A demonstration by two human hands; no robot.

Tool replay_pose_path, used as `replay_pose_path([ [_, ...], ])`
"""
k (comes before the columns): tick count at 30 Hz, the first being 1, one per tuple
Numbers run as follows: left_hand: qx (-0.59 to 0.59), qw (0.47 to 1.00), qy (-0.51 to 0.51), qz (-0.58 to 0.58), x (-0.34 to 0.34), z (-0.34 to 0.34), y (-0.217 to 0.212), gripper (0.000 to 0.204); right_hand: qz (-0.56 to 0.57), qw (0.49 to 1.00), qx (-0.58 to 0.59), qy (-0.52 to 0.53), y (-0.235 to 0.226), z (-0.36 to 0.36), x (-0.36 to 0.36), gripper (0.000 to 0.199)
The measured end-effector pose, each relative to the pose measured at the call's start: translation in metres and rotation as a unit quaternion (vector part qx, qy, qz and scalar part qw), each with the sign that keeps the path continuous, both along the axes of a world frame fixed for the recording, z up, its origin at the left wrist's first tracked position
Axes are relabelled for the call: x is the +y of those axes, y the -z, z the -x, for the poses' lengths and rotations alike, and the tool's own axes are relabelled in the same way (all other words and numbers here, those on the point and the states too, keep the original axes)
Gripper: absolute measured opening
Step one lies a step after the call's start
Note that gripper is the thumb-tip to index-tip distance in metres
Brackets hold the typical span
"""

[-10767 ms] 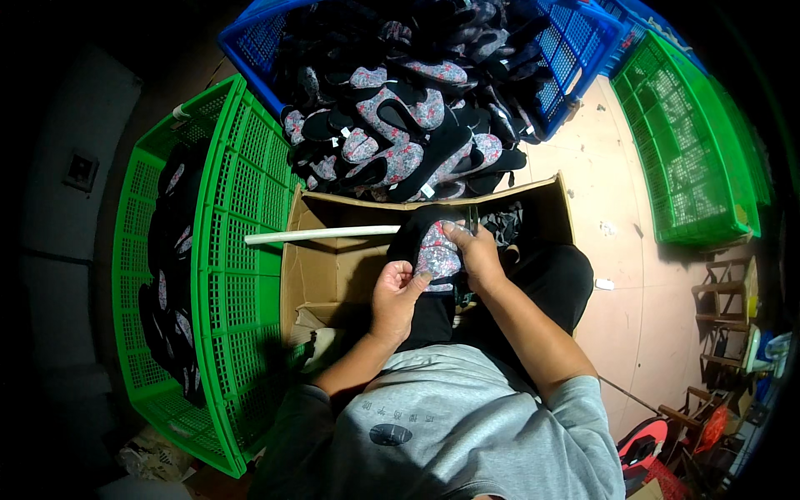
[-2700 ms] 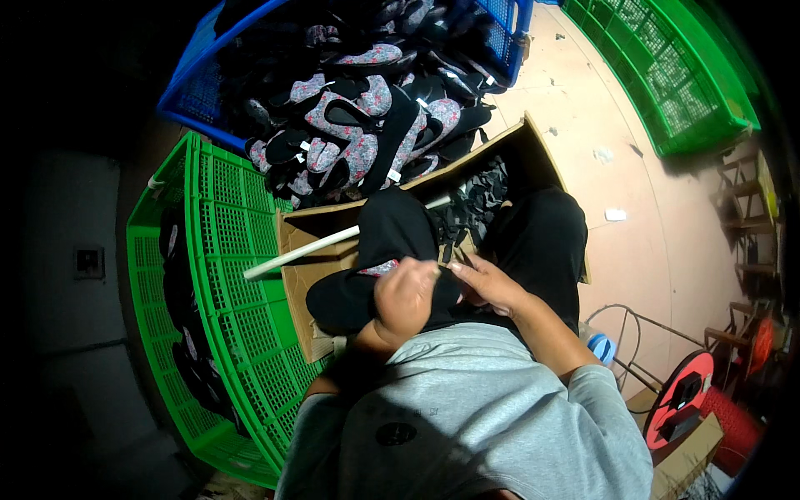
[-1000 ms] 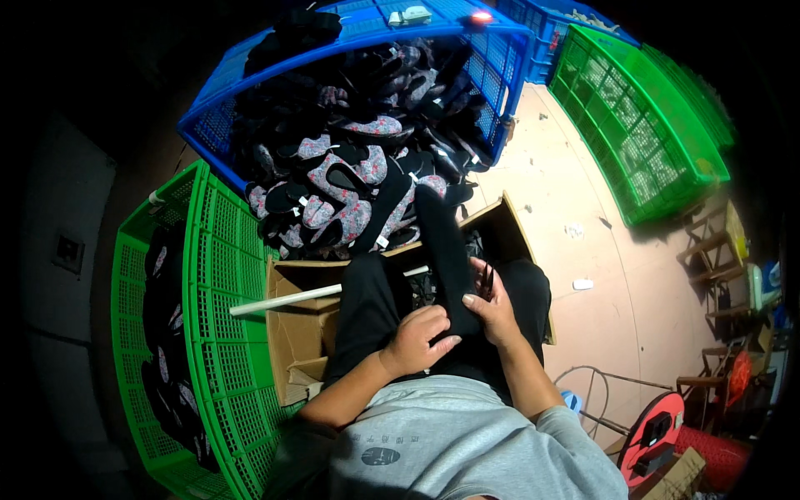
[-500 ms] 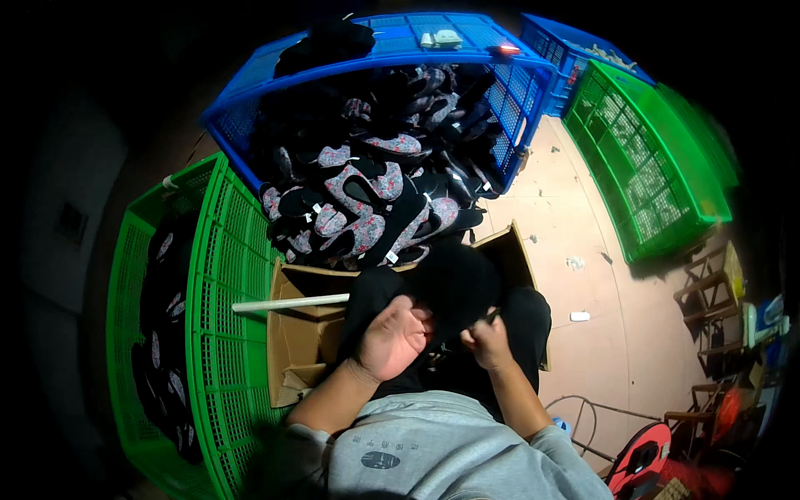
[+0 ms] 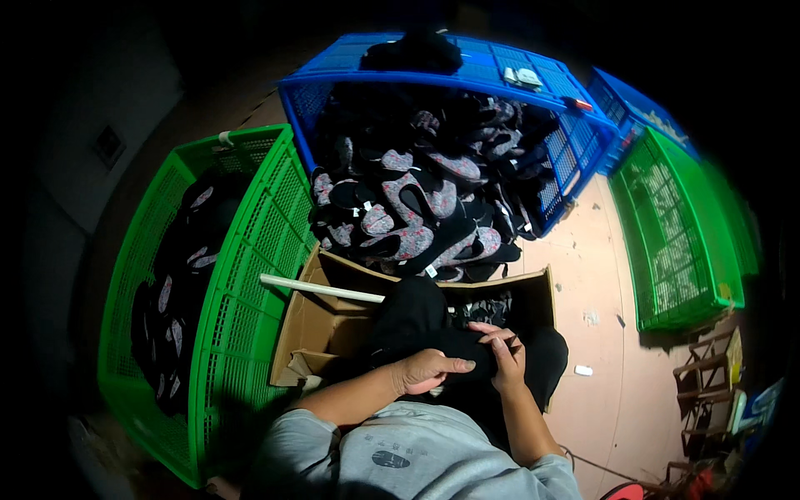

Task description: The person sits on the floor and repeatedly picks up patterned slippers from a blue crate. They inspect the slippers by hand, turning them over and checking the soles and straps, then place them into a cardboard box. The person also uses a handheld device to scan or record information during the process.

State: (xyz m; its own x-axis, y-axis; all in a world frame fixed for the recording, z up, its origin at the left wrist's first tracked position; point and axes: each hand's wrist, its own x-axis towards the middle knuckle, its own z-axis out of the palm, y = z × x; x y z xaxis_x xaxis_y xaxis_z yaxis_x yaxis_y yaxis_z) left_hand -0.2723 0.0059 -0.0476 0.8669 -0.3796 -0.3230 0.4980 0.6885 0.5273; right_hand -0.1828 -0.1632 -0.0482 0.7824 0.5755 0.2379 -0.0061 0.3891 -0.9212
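Over my lap I hold a black cloth slipper [image 5: 457, 340], its outline blending into my black trousers. Lying along its near left side, my left hand [image 5: 423, 372] has the thumb pointing right and the fingers curled under. My right hand [image 5: 505, 354] pinches its right end, fingers bent over the top. Beyond my knees, a heap of similar slippers [image 5: 408, 212], black with grey-and-red floral linings and small white tags, spills from a blue plastic crate [image 5: 583, 158] lying on its side. A cardboard box [image 5: 321, 304] stands around my legs, with dark pieces visible inside.
A pale stick [image 5: 321, 288] lies across the box. At left, a green crate [image 5: 250, 250] holds more dark slippers. Another green crate [image 5: 667, 242] stands far right, near wooden stools [image 5: 704, 379]. A small white object [image 5: 583, 370] lies on the floor.
The black slipper has come down and nearer to my lap. My left hand has turned from palm up to thumb on top; my right has moved in beside it. My view has swung left.
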Motion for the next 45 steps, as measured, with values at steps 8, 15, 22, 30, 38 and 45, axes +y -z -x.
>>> replay_pose_path([
  [8, 0.069, 0.974, -0.215, -0.014, -0.015, -0.006, -0.004, 0.023, 0.178, 0.973, 0.033, 0.147, 0.013, 0.009, 0.01, 0.026],
  [15, -0.094, 0.955, -0.069, -0.273, -0.006, 0.002, 0.019, 0.032, 0.183, 0.955, 0.129, 0.194, 0.029, 0.003, 0.01, 0.018],
  [22, -0.307, 0.558, -0.418, -0.649, 0.054, 0.04, -0.075, 0.03, 0.067, 0.965, 0.148, 0.204, 0.022, -0.024, -0.005, 0.022],
  [30, -0.017, 0.941, -0.08, -0.327, 0.081, 0.058, -0.011, 0.053, -0.002, 0.982, 0.148, 0.118, -0.012, -0.044, 0.006, 0.037],
  [38, 0.028, 0.974, -0.188, -0.124, 0.109, 0.067, -0.036, 0.044, 0.156, 0.964, 0.18, 0.115, -0.025, -0.048, 0.017, 0.045],
  [45, -0.197, 0.747, -0.634, 0.045, 0.226, 0.077, -0.087, 0.063, 0.217, 0.95, 0.204, 0.091, -0.008, -0.055, 0.012, 0.033],
])
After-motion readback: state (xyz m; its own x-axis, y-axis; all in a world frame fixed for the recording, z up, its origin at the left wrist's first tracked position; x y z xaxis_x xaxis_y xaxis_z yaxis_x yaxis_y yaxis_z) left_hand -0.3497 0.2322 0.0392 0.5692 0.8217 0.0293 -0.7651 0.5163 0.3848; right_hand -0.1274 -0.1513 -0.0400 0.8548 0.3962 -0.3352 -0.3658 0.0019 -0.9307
